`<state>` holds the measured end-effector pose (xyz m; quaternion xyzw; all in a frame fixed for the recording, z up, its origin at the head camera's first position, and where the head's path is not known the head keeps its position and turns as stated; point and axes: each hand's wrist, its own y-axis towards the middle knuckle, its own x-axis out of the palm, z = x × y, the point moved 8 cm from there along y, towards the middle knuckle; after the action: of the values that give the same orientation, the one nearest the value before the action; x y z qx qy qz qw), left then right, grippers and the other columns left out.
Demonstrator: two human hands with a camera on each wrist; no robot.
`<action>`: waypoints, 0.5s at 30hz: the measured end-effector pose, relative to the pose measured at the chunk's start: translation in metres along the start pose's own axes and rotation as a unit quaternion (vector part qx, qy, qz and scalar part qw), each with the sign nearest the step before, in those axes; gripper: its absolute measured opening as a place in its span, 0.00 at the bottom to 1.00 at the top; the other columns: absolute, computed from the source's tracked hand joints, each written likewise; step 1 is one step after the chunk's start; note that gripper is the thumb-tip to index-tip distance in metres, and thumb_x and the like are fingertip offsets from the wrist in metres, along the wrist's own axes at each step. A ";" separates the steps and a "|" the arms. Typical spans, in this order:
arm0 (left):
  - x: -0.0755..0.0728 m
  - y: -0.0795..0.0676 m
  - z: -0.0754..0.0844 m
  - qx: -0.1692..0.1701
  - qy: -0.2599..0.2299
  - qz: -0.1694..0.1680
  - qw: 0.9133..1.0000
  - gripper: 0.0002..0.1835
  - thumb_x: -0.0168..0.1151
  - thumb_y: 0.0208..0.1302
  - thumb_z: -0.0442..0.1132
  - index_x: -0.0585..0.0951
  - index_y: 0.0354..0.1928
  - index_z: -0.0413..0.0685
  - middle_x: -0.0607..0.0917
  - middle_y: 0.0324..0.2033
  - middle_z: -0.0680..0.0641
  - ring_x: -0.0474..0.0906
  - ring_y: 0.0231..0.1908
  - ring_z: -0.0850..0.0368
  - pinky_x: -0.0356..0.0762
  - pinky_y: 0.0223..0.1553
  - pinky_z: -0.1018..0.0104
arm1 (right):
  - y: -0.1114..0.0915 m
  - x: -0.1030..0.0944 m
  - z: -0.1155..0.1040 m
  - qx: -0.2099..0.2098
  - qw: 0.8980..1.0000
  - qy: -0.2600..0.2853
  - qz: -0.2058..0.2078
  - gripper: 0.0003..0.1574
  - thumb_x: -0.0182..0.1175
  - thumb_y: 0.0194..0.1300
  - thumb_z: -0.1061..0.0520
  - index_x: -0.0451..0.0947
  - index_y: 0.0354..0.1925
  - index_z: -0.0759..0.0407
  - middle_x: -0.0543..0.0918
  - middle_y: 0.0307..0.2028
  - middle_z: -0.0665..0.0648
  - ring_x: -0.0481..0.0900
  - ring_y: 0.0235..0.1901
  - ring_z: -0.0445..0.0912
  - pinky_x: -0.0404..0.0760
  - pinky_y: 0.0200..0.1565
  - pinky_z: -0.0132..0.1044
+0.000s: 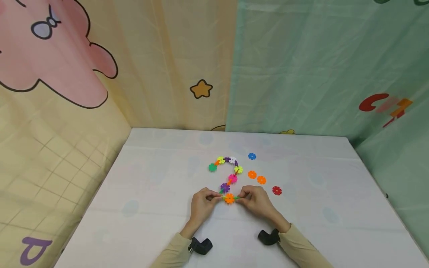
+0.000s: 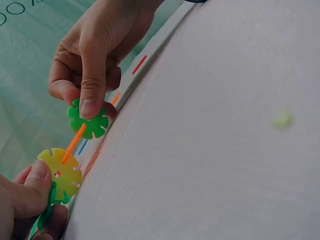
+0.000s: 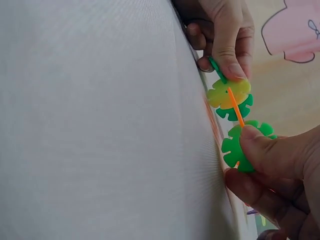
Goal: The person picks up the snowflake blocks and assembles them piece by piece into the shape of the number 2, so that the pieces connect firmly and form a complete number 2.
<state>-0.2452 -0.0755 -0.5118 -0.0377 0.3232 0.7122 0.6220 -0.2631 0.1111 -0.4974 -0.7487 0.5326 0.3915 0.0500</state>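
Between both hands an orange notched disc [image 1: 229, 198] faces up, with a yellow disc [image 2: 62, 172] on its left and a green disc [image 3: 248, 145] on its right. My left hand [image 1: 202, 205] pinches the yellow disc between thumb and fingers. My right hand [image 1: 257, 201] pinches the green disc. In both wrist views the orange disc shows edge-on, bridging the two. Another green disc [image 3: 235, 111] sits against the yellow one. From there a chain of interlocked snowflake discs runs away from me, through a purple disc [image 1: 225, 187] and a pink disc [image 1: 232, 178], curving left to a green end disc [image 1: 212, 167].
Loose discs lie right of the chain: a blue disc [image 1: 252, 156], two orange ones, the nearer an orange disc [image 1: 261, 180], and a red disc [image 1: 276, 190] beyond my right hand. Printed curtains [image 1: 295, 67] hang behind the white table [image 1: 151, 167].
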 end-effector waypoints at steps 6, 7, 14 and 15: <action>0.000 0.002 0.001 0.005 -0.002 0.001 1.000 0.04 0.76 0.47 0.36 0.87 0.24 0.49 0.77 0.19 0.59 0.72 0.20 0.67 0.71 0.22 0.72 | 0.001 0.002 0.006 -0.012 0.999 0.041 -0.006 0.16 0.73 0.51 0.62 0.76 0.20 0.47 0.78 0.22 0.41 0.71 0.20 0.37 0.73 0.23 0.30; 0.000 0.003 0.002 0.005 -0.002 0.001 1.000 0.05 0.76 0.46 0.36 0.87 0.24 0.49 0.77 0.19 0.59 0.72 0.20 0.67 0.71 0.22 0.72 | 0.002 0.003 0.006 -0.016 0.998 0.054 -0.009 0.16 0.73 0.51 0.63 0.75 0.20 0.49 0.78 0.22 0.43 0.71 0.20 0.37 0.73 0.23 0.30; 0.000 0.002 0.001 -0.002 -0.001 0.003 1.000 0.04 0.76 0.47 0.36 0.87 0.24 0.50 0.77 0.19 0.60 0.72 0.20 0.67 0.72 0.23 0.72 | 0.007 -0.001 -0.016 -0.025 0.996 0.088 -0.020 0.13 0.70 0.51 0.70 0.76 0.20 0.61 0.80 0.22 0.55 0.70 0.17 0.43 0.71 0.20 0.29; 0.000 0.002 0.000 -0.005 0.000 0.004 1.000 0.04 0.76 0.48 0.36 0.87 0.24 0.50 0.76 0.19 0.60 0.72 0.20 0.66 0.72 0.23 0.71 | 0.007 0.000 -0.016 -0.024 0.995 0.091 -0.020 0.12 0.69 0.52 0.70 0.77 0.21 0.61 0.80 0.22 0.54 0.70 0.17 0.42 0.71 0.20 0.29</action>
<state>-0.2469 -0.0758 -0.5113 -0.0397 0.3194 0.7166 0.6188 -0.2609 0.1003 -0.4840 -0.7929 0.5102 0.3331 -0.0090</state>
